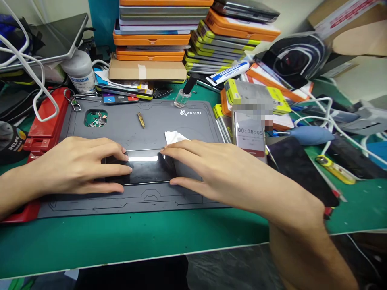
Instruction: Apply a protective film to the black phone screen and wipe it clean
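A black, glossy smartphone (148, 171) lies flat on the grey work mat (121, 131), a bright streak of light reflected on its face. My left hand (81, 165) grips its left end, thumb at the near edge and fingers over the top. At the right end, my right hand (205, 169) spans the phone, with the thumb on the near edge and fingertips on the far edge. Behind my right fingertips a white wipe (175, 137) sticks out. Beyond the phone lie a small brass-coloured bit (141, 120) and a clear bottle with a black cap (185, 93).
Small parts and screws sit in the mat's recess (96, 118). A red clamp-like fixture (50, 121) stands at left. Behind are stacked orange cases (154, 39) and a paste jar (80, 72). At right, a phone showing a timer (249, 135), a blue air blower (313, 135) and white cables.
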{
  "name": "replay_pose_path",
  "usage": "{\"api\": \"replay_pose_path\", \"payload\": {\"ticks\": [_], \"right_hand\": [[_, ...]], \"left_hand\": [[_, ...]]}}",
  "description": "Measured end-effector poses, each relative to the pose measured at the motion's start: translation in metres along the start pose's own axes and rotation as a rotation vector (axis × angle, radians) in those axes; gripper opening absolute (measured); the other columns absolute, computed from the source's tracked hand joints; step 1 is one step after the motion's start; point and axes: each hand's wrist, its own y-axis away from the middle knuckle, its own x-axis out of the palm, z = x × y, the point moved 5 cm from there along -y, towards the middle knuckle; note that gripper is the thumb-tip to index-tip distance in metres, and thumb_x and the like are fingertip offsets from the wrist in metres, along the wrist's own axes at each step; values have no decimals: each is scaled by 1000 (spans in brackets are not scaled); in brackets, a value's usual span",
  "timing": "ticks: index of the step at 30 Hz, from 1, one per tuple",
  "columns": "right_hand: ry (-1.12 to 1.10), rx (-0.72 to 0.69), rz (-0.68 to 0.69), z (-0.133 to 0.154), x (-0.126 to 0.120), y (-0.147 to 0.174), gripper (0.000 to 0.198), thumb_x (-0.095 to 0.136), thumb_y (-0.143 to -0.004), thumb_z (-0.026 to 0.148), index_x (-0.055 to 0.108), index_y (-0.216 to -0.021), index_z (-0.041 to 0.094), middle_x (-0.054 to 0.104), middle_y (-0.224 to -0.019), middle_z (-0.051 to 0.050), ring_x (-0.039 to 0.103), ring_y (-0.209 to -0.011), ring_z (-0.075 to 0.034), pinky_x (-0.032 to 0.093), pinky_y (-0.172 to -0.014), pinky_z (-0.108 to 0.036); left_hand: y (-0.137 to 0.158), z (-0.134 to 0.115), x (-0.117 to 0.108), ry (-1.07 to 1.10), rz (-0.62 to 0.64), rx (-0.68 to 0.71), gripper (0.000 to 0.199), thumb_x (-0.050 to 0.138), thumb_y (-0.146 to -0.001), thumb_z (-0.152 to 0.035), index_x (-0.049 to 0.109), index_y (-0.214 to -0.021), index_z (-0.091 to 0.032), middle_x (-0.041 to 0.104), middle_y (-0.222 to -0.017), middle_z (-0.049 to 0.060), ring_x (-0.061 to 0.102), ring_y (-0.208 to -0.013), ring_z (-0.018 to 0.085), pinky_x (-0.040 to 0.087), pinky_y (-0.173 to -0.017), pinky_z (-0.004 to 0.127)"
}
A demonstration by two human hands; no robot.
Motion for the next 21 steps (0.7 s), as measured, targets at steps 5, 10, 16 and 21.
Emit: {"api": "replay_pose_path", "payload": {"ticks": [5, 10, 16, 21], "right_hand": [[-6, 7, -4, -1, 1, 1, 43, 71, -103, 35, 60, -141, 18, 71, -141, -17, 75, -118, -33, 65, -86, -44], [-1, -5, -12, 1, 1, 0, 40, 72, -102, 33, 62, -138, 17, 72, -139, -16, 75, -117, -33, 65, -87, -45], [7, -21, -24, 2, 0, -1, 39, 74, -102, 32, 63, -135, 16, 72, -140, -16, 75, -117, -32, 65, -88, -44], [14, -32, -34, 2, 1, 0, 38, 75, -101, 33, 65, -134, 16, 71, -140, -16, 75, -119, -33, 66, -89, -46]], "left_hand": [[1, -1, 0, -5, 9, -1, 29, 55, -107, -48, 76, -119, -30, 78, -116, -1, 78, -103, 17, 67, -88, 25], [2, 0, 2, -1, 11, -2, 30, 54, -108, -48, 76, -120, -31, 78, -116, -1, 78, -103, 17, 66, -86, 25], [2, 1, 3, -10, 10, 17, 29, 58, -106, -49, 74, -122, -31, 78, -116, 0, 78, -104, 18, 66, -85, 25], [1, 1, 1, -3, 22, 25, 26, 59, -106, -47, 71, -123, -31, 78, -114, 2, 79, -105, 20, 67, -80, 27]]}}
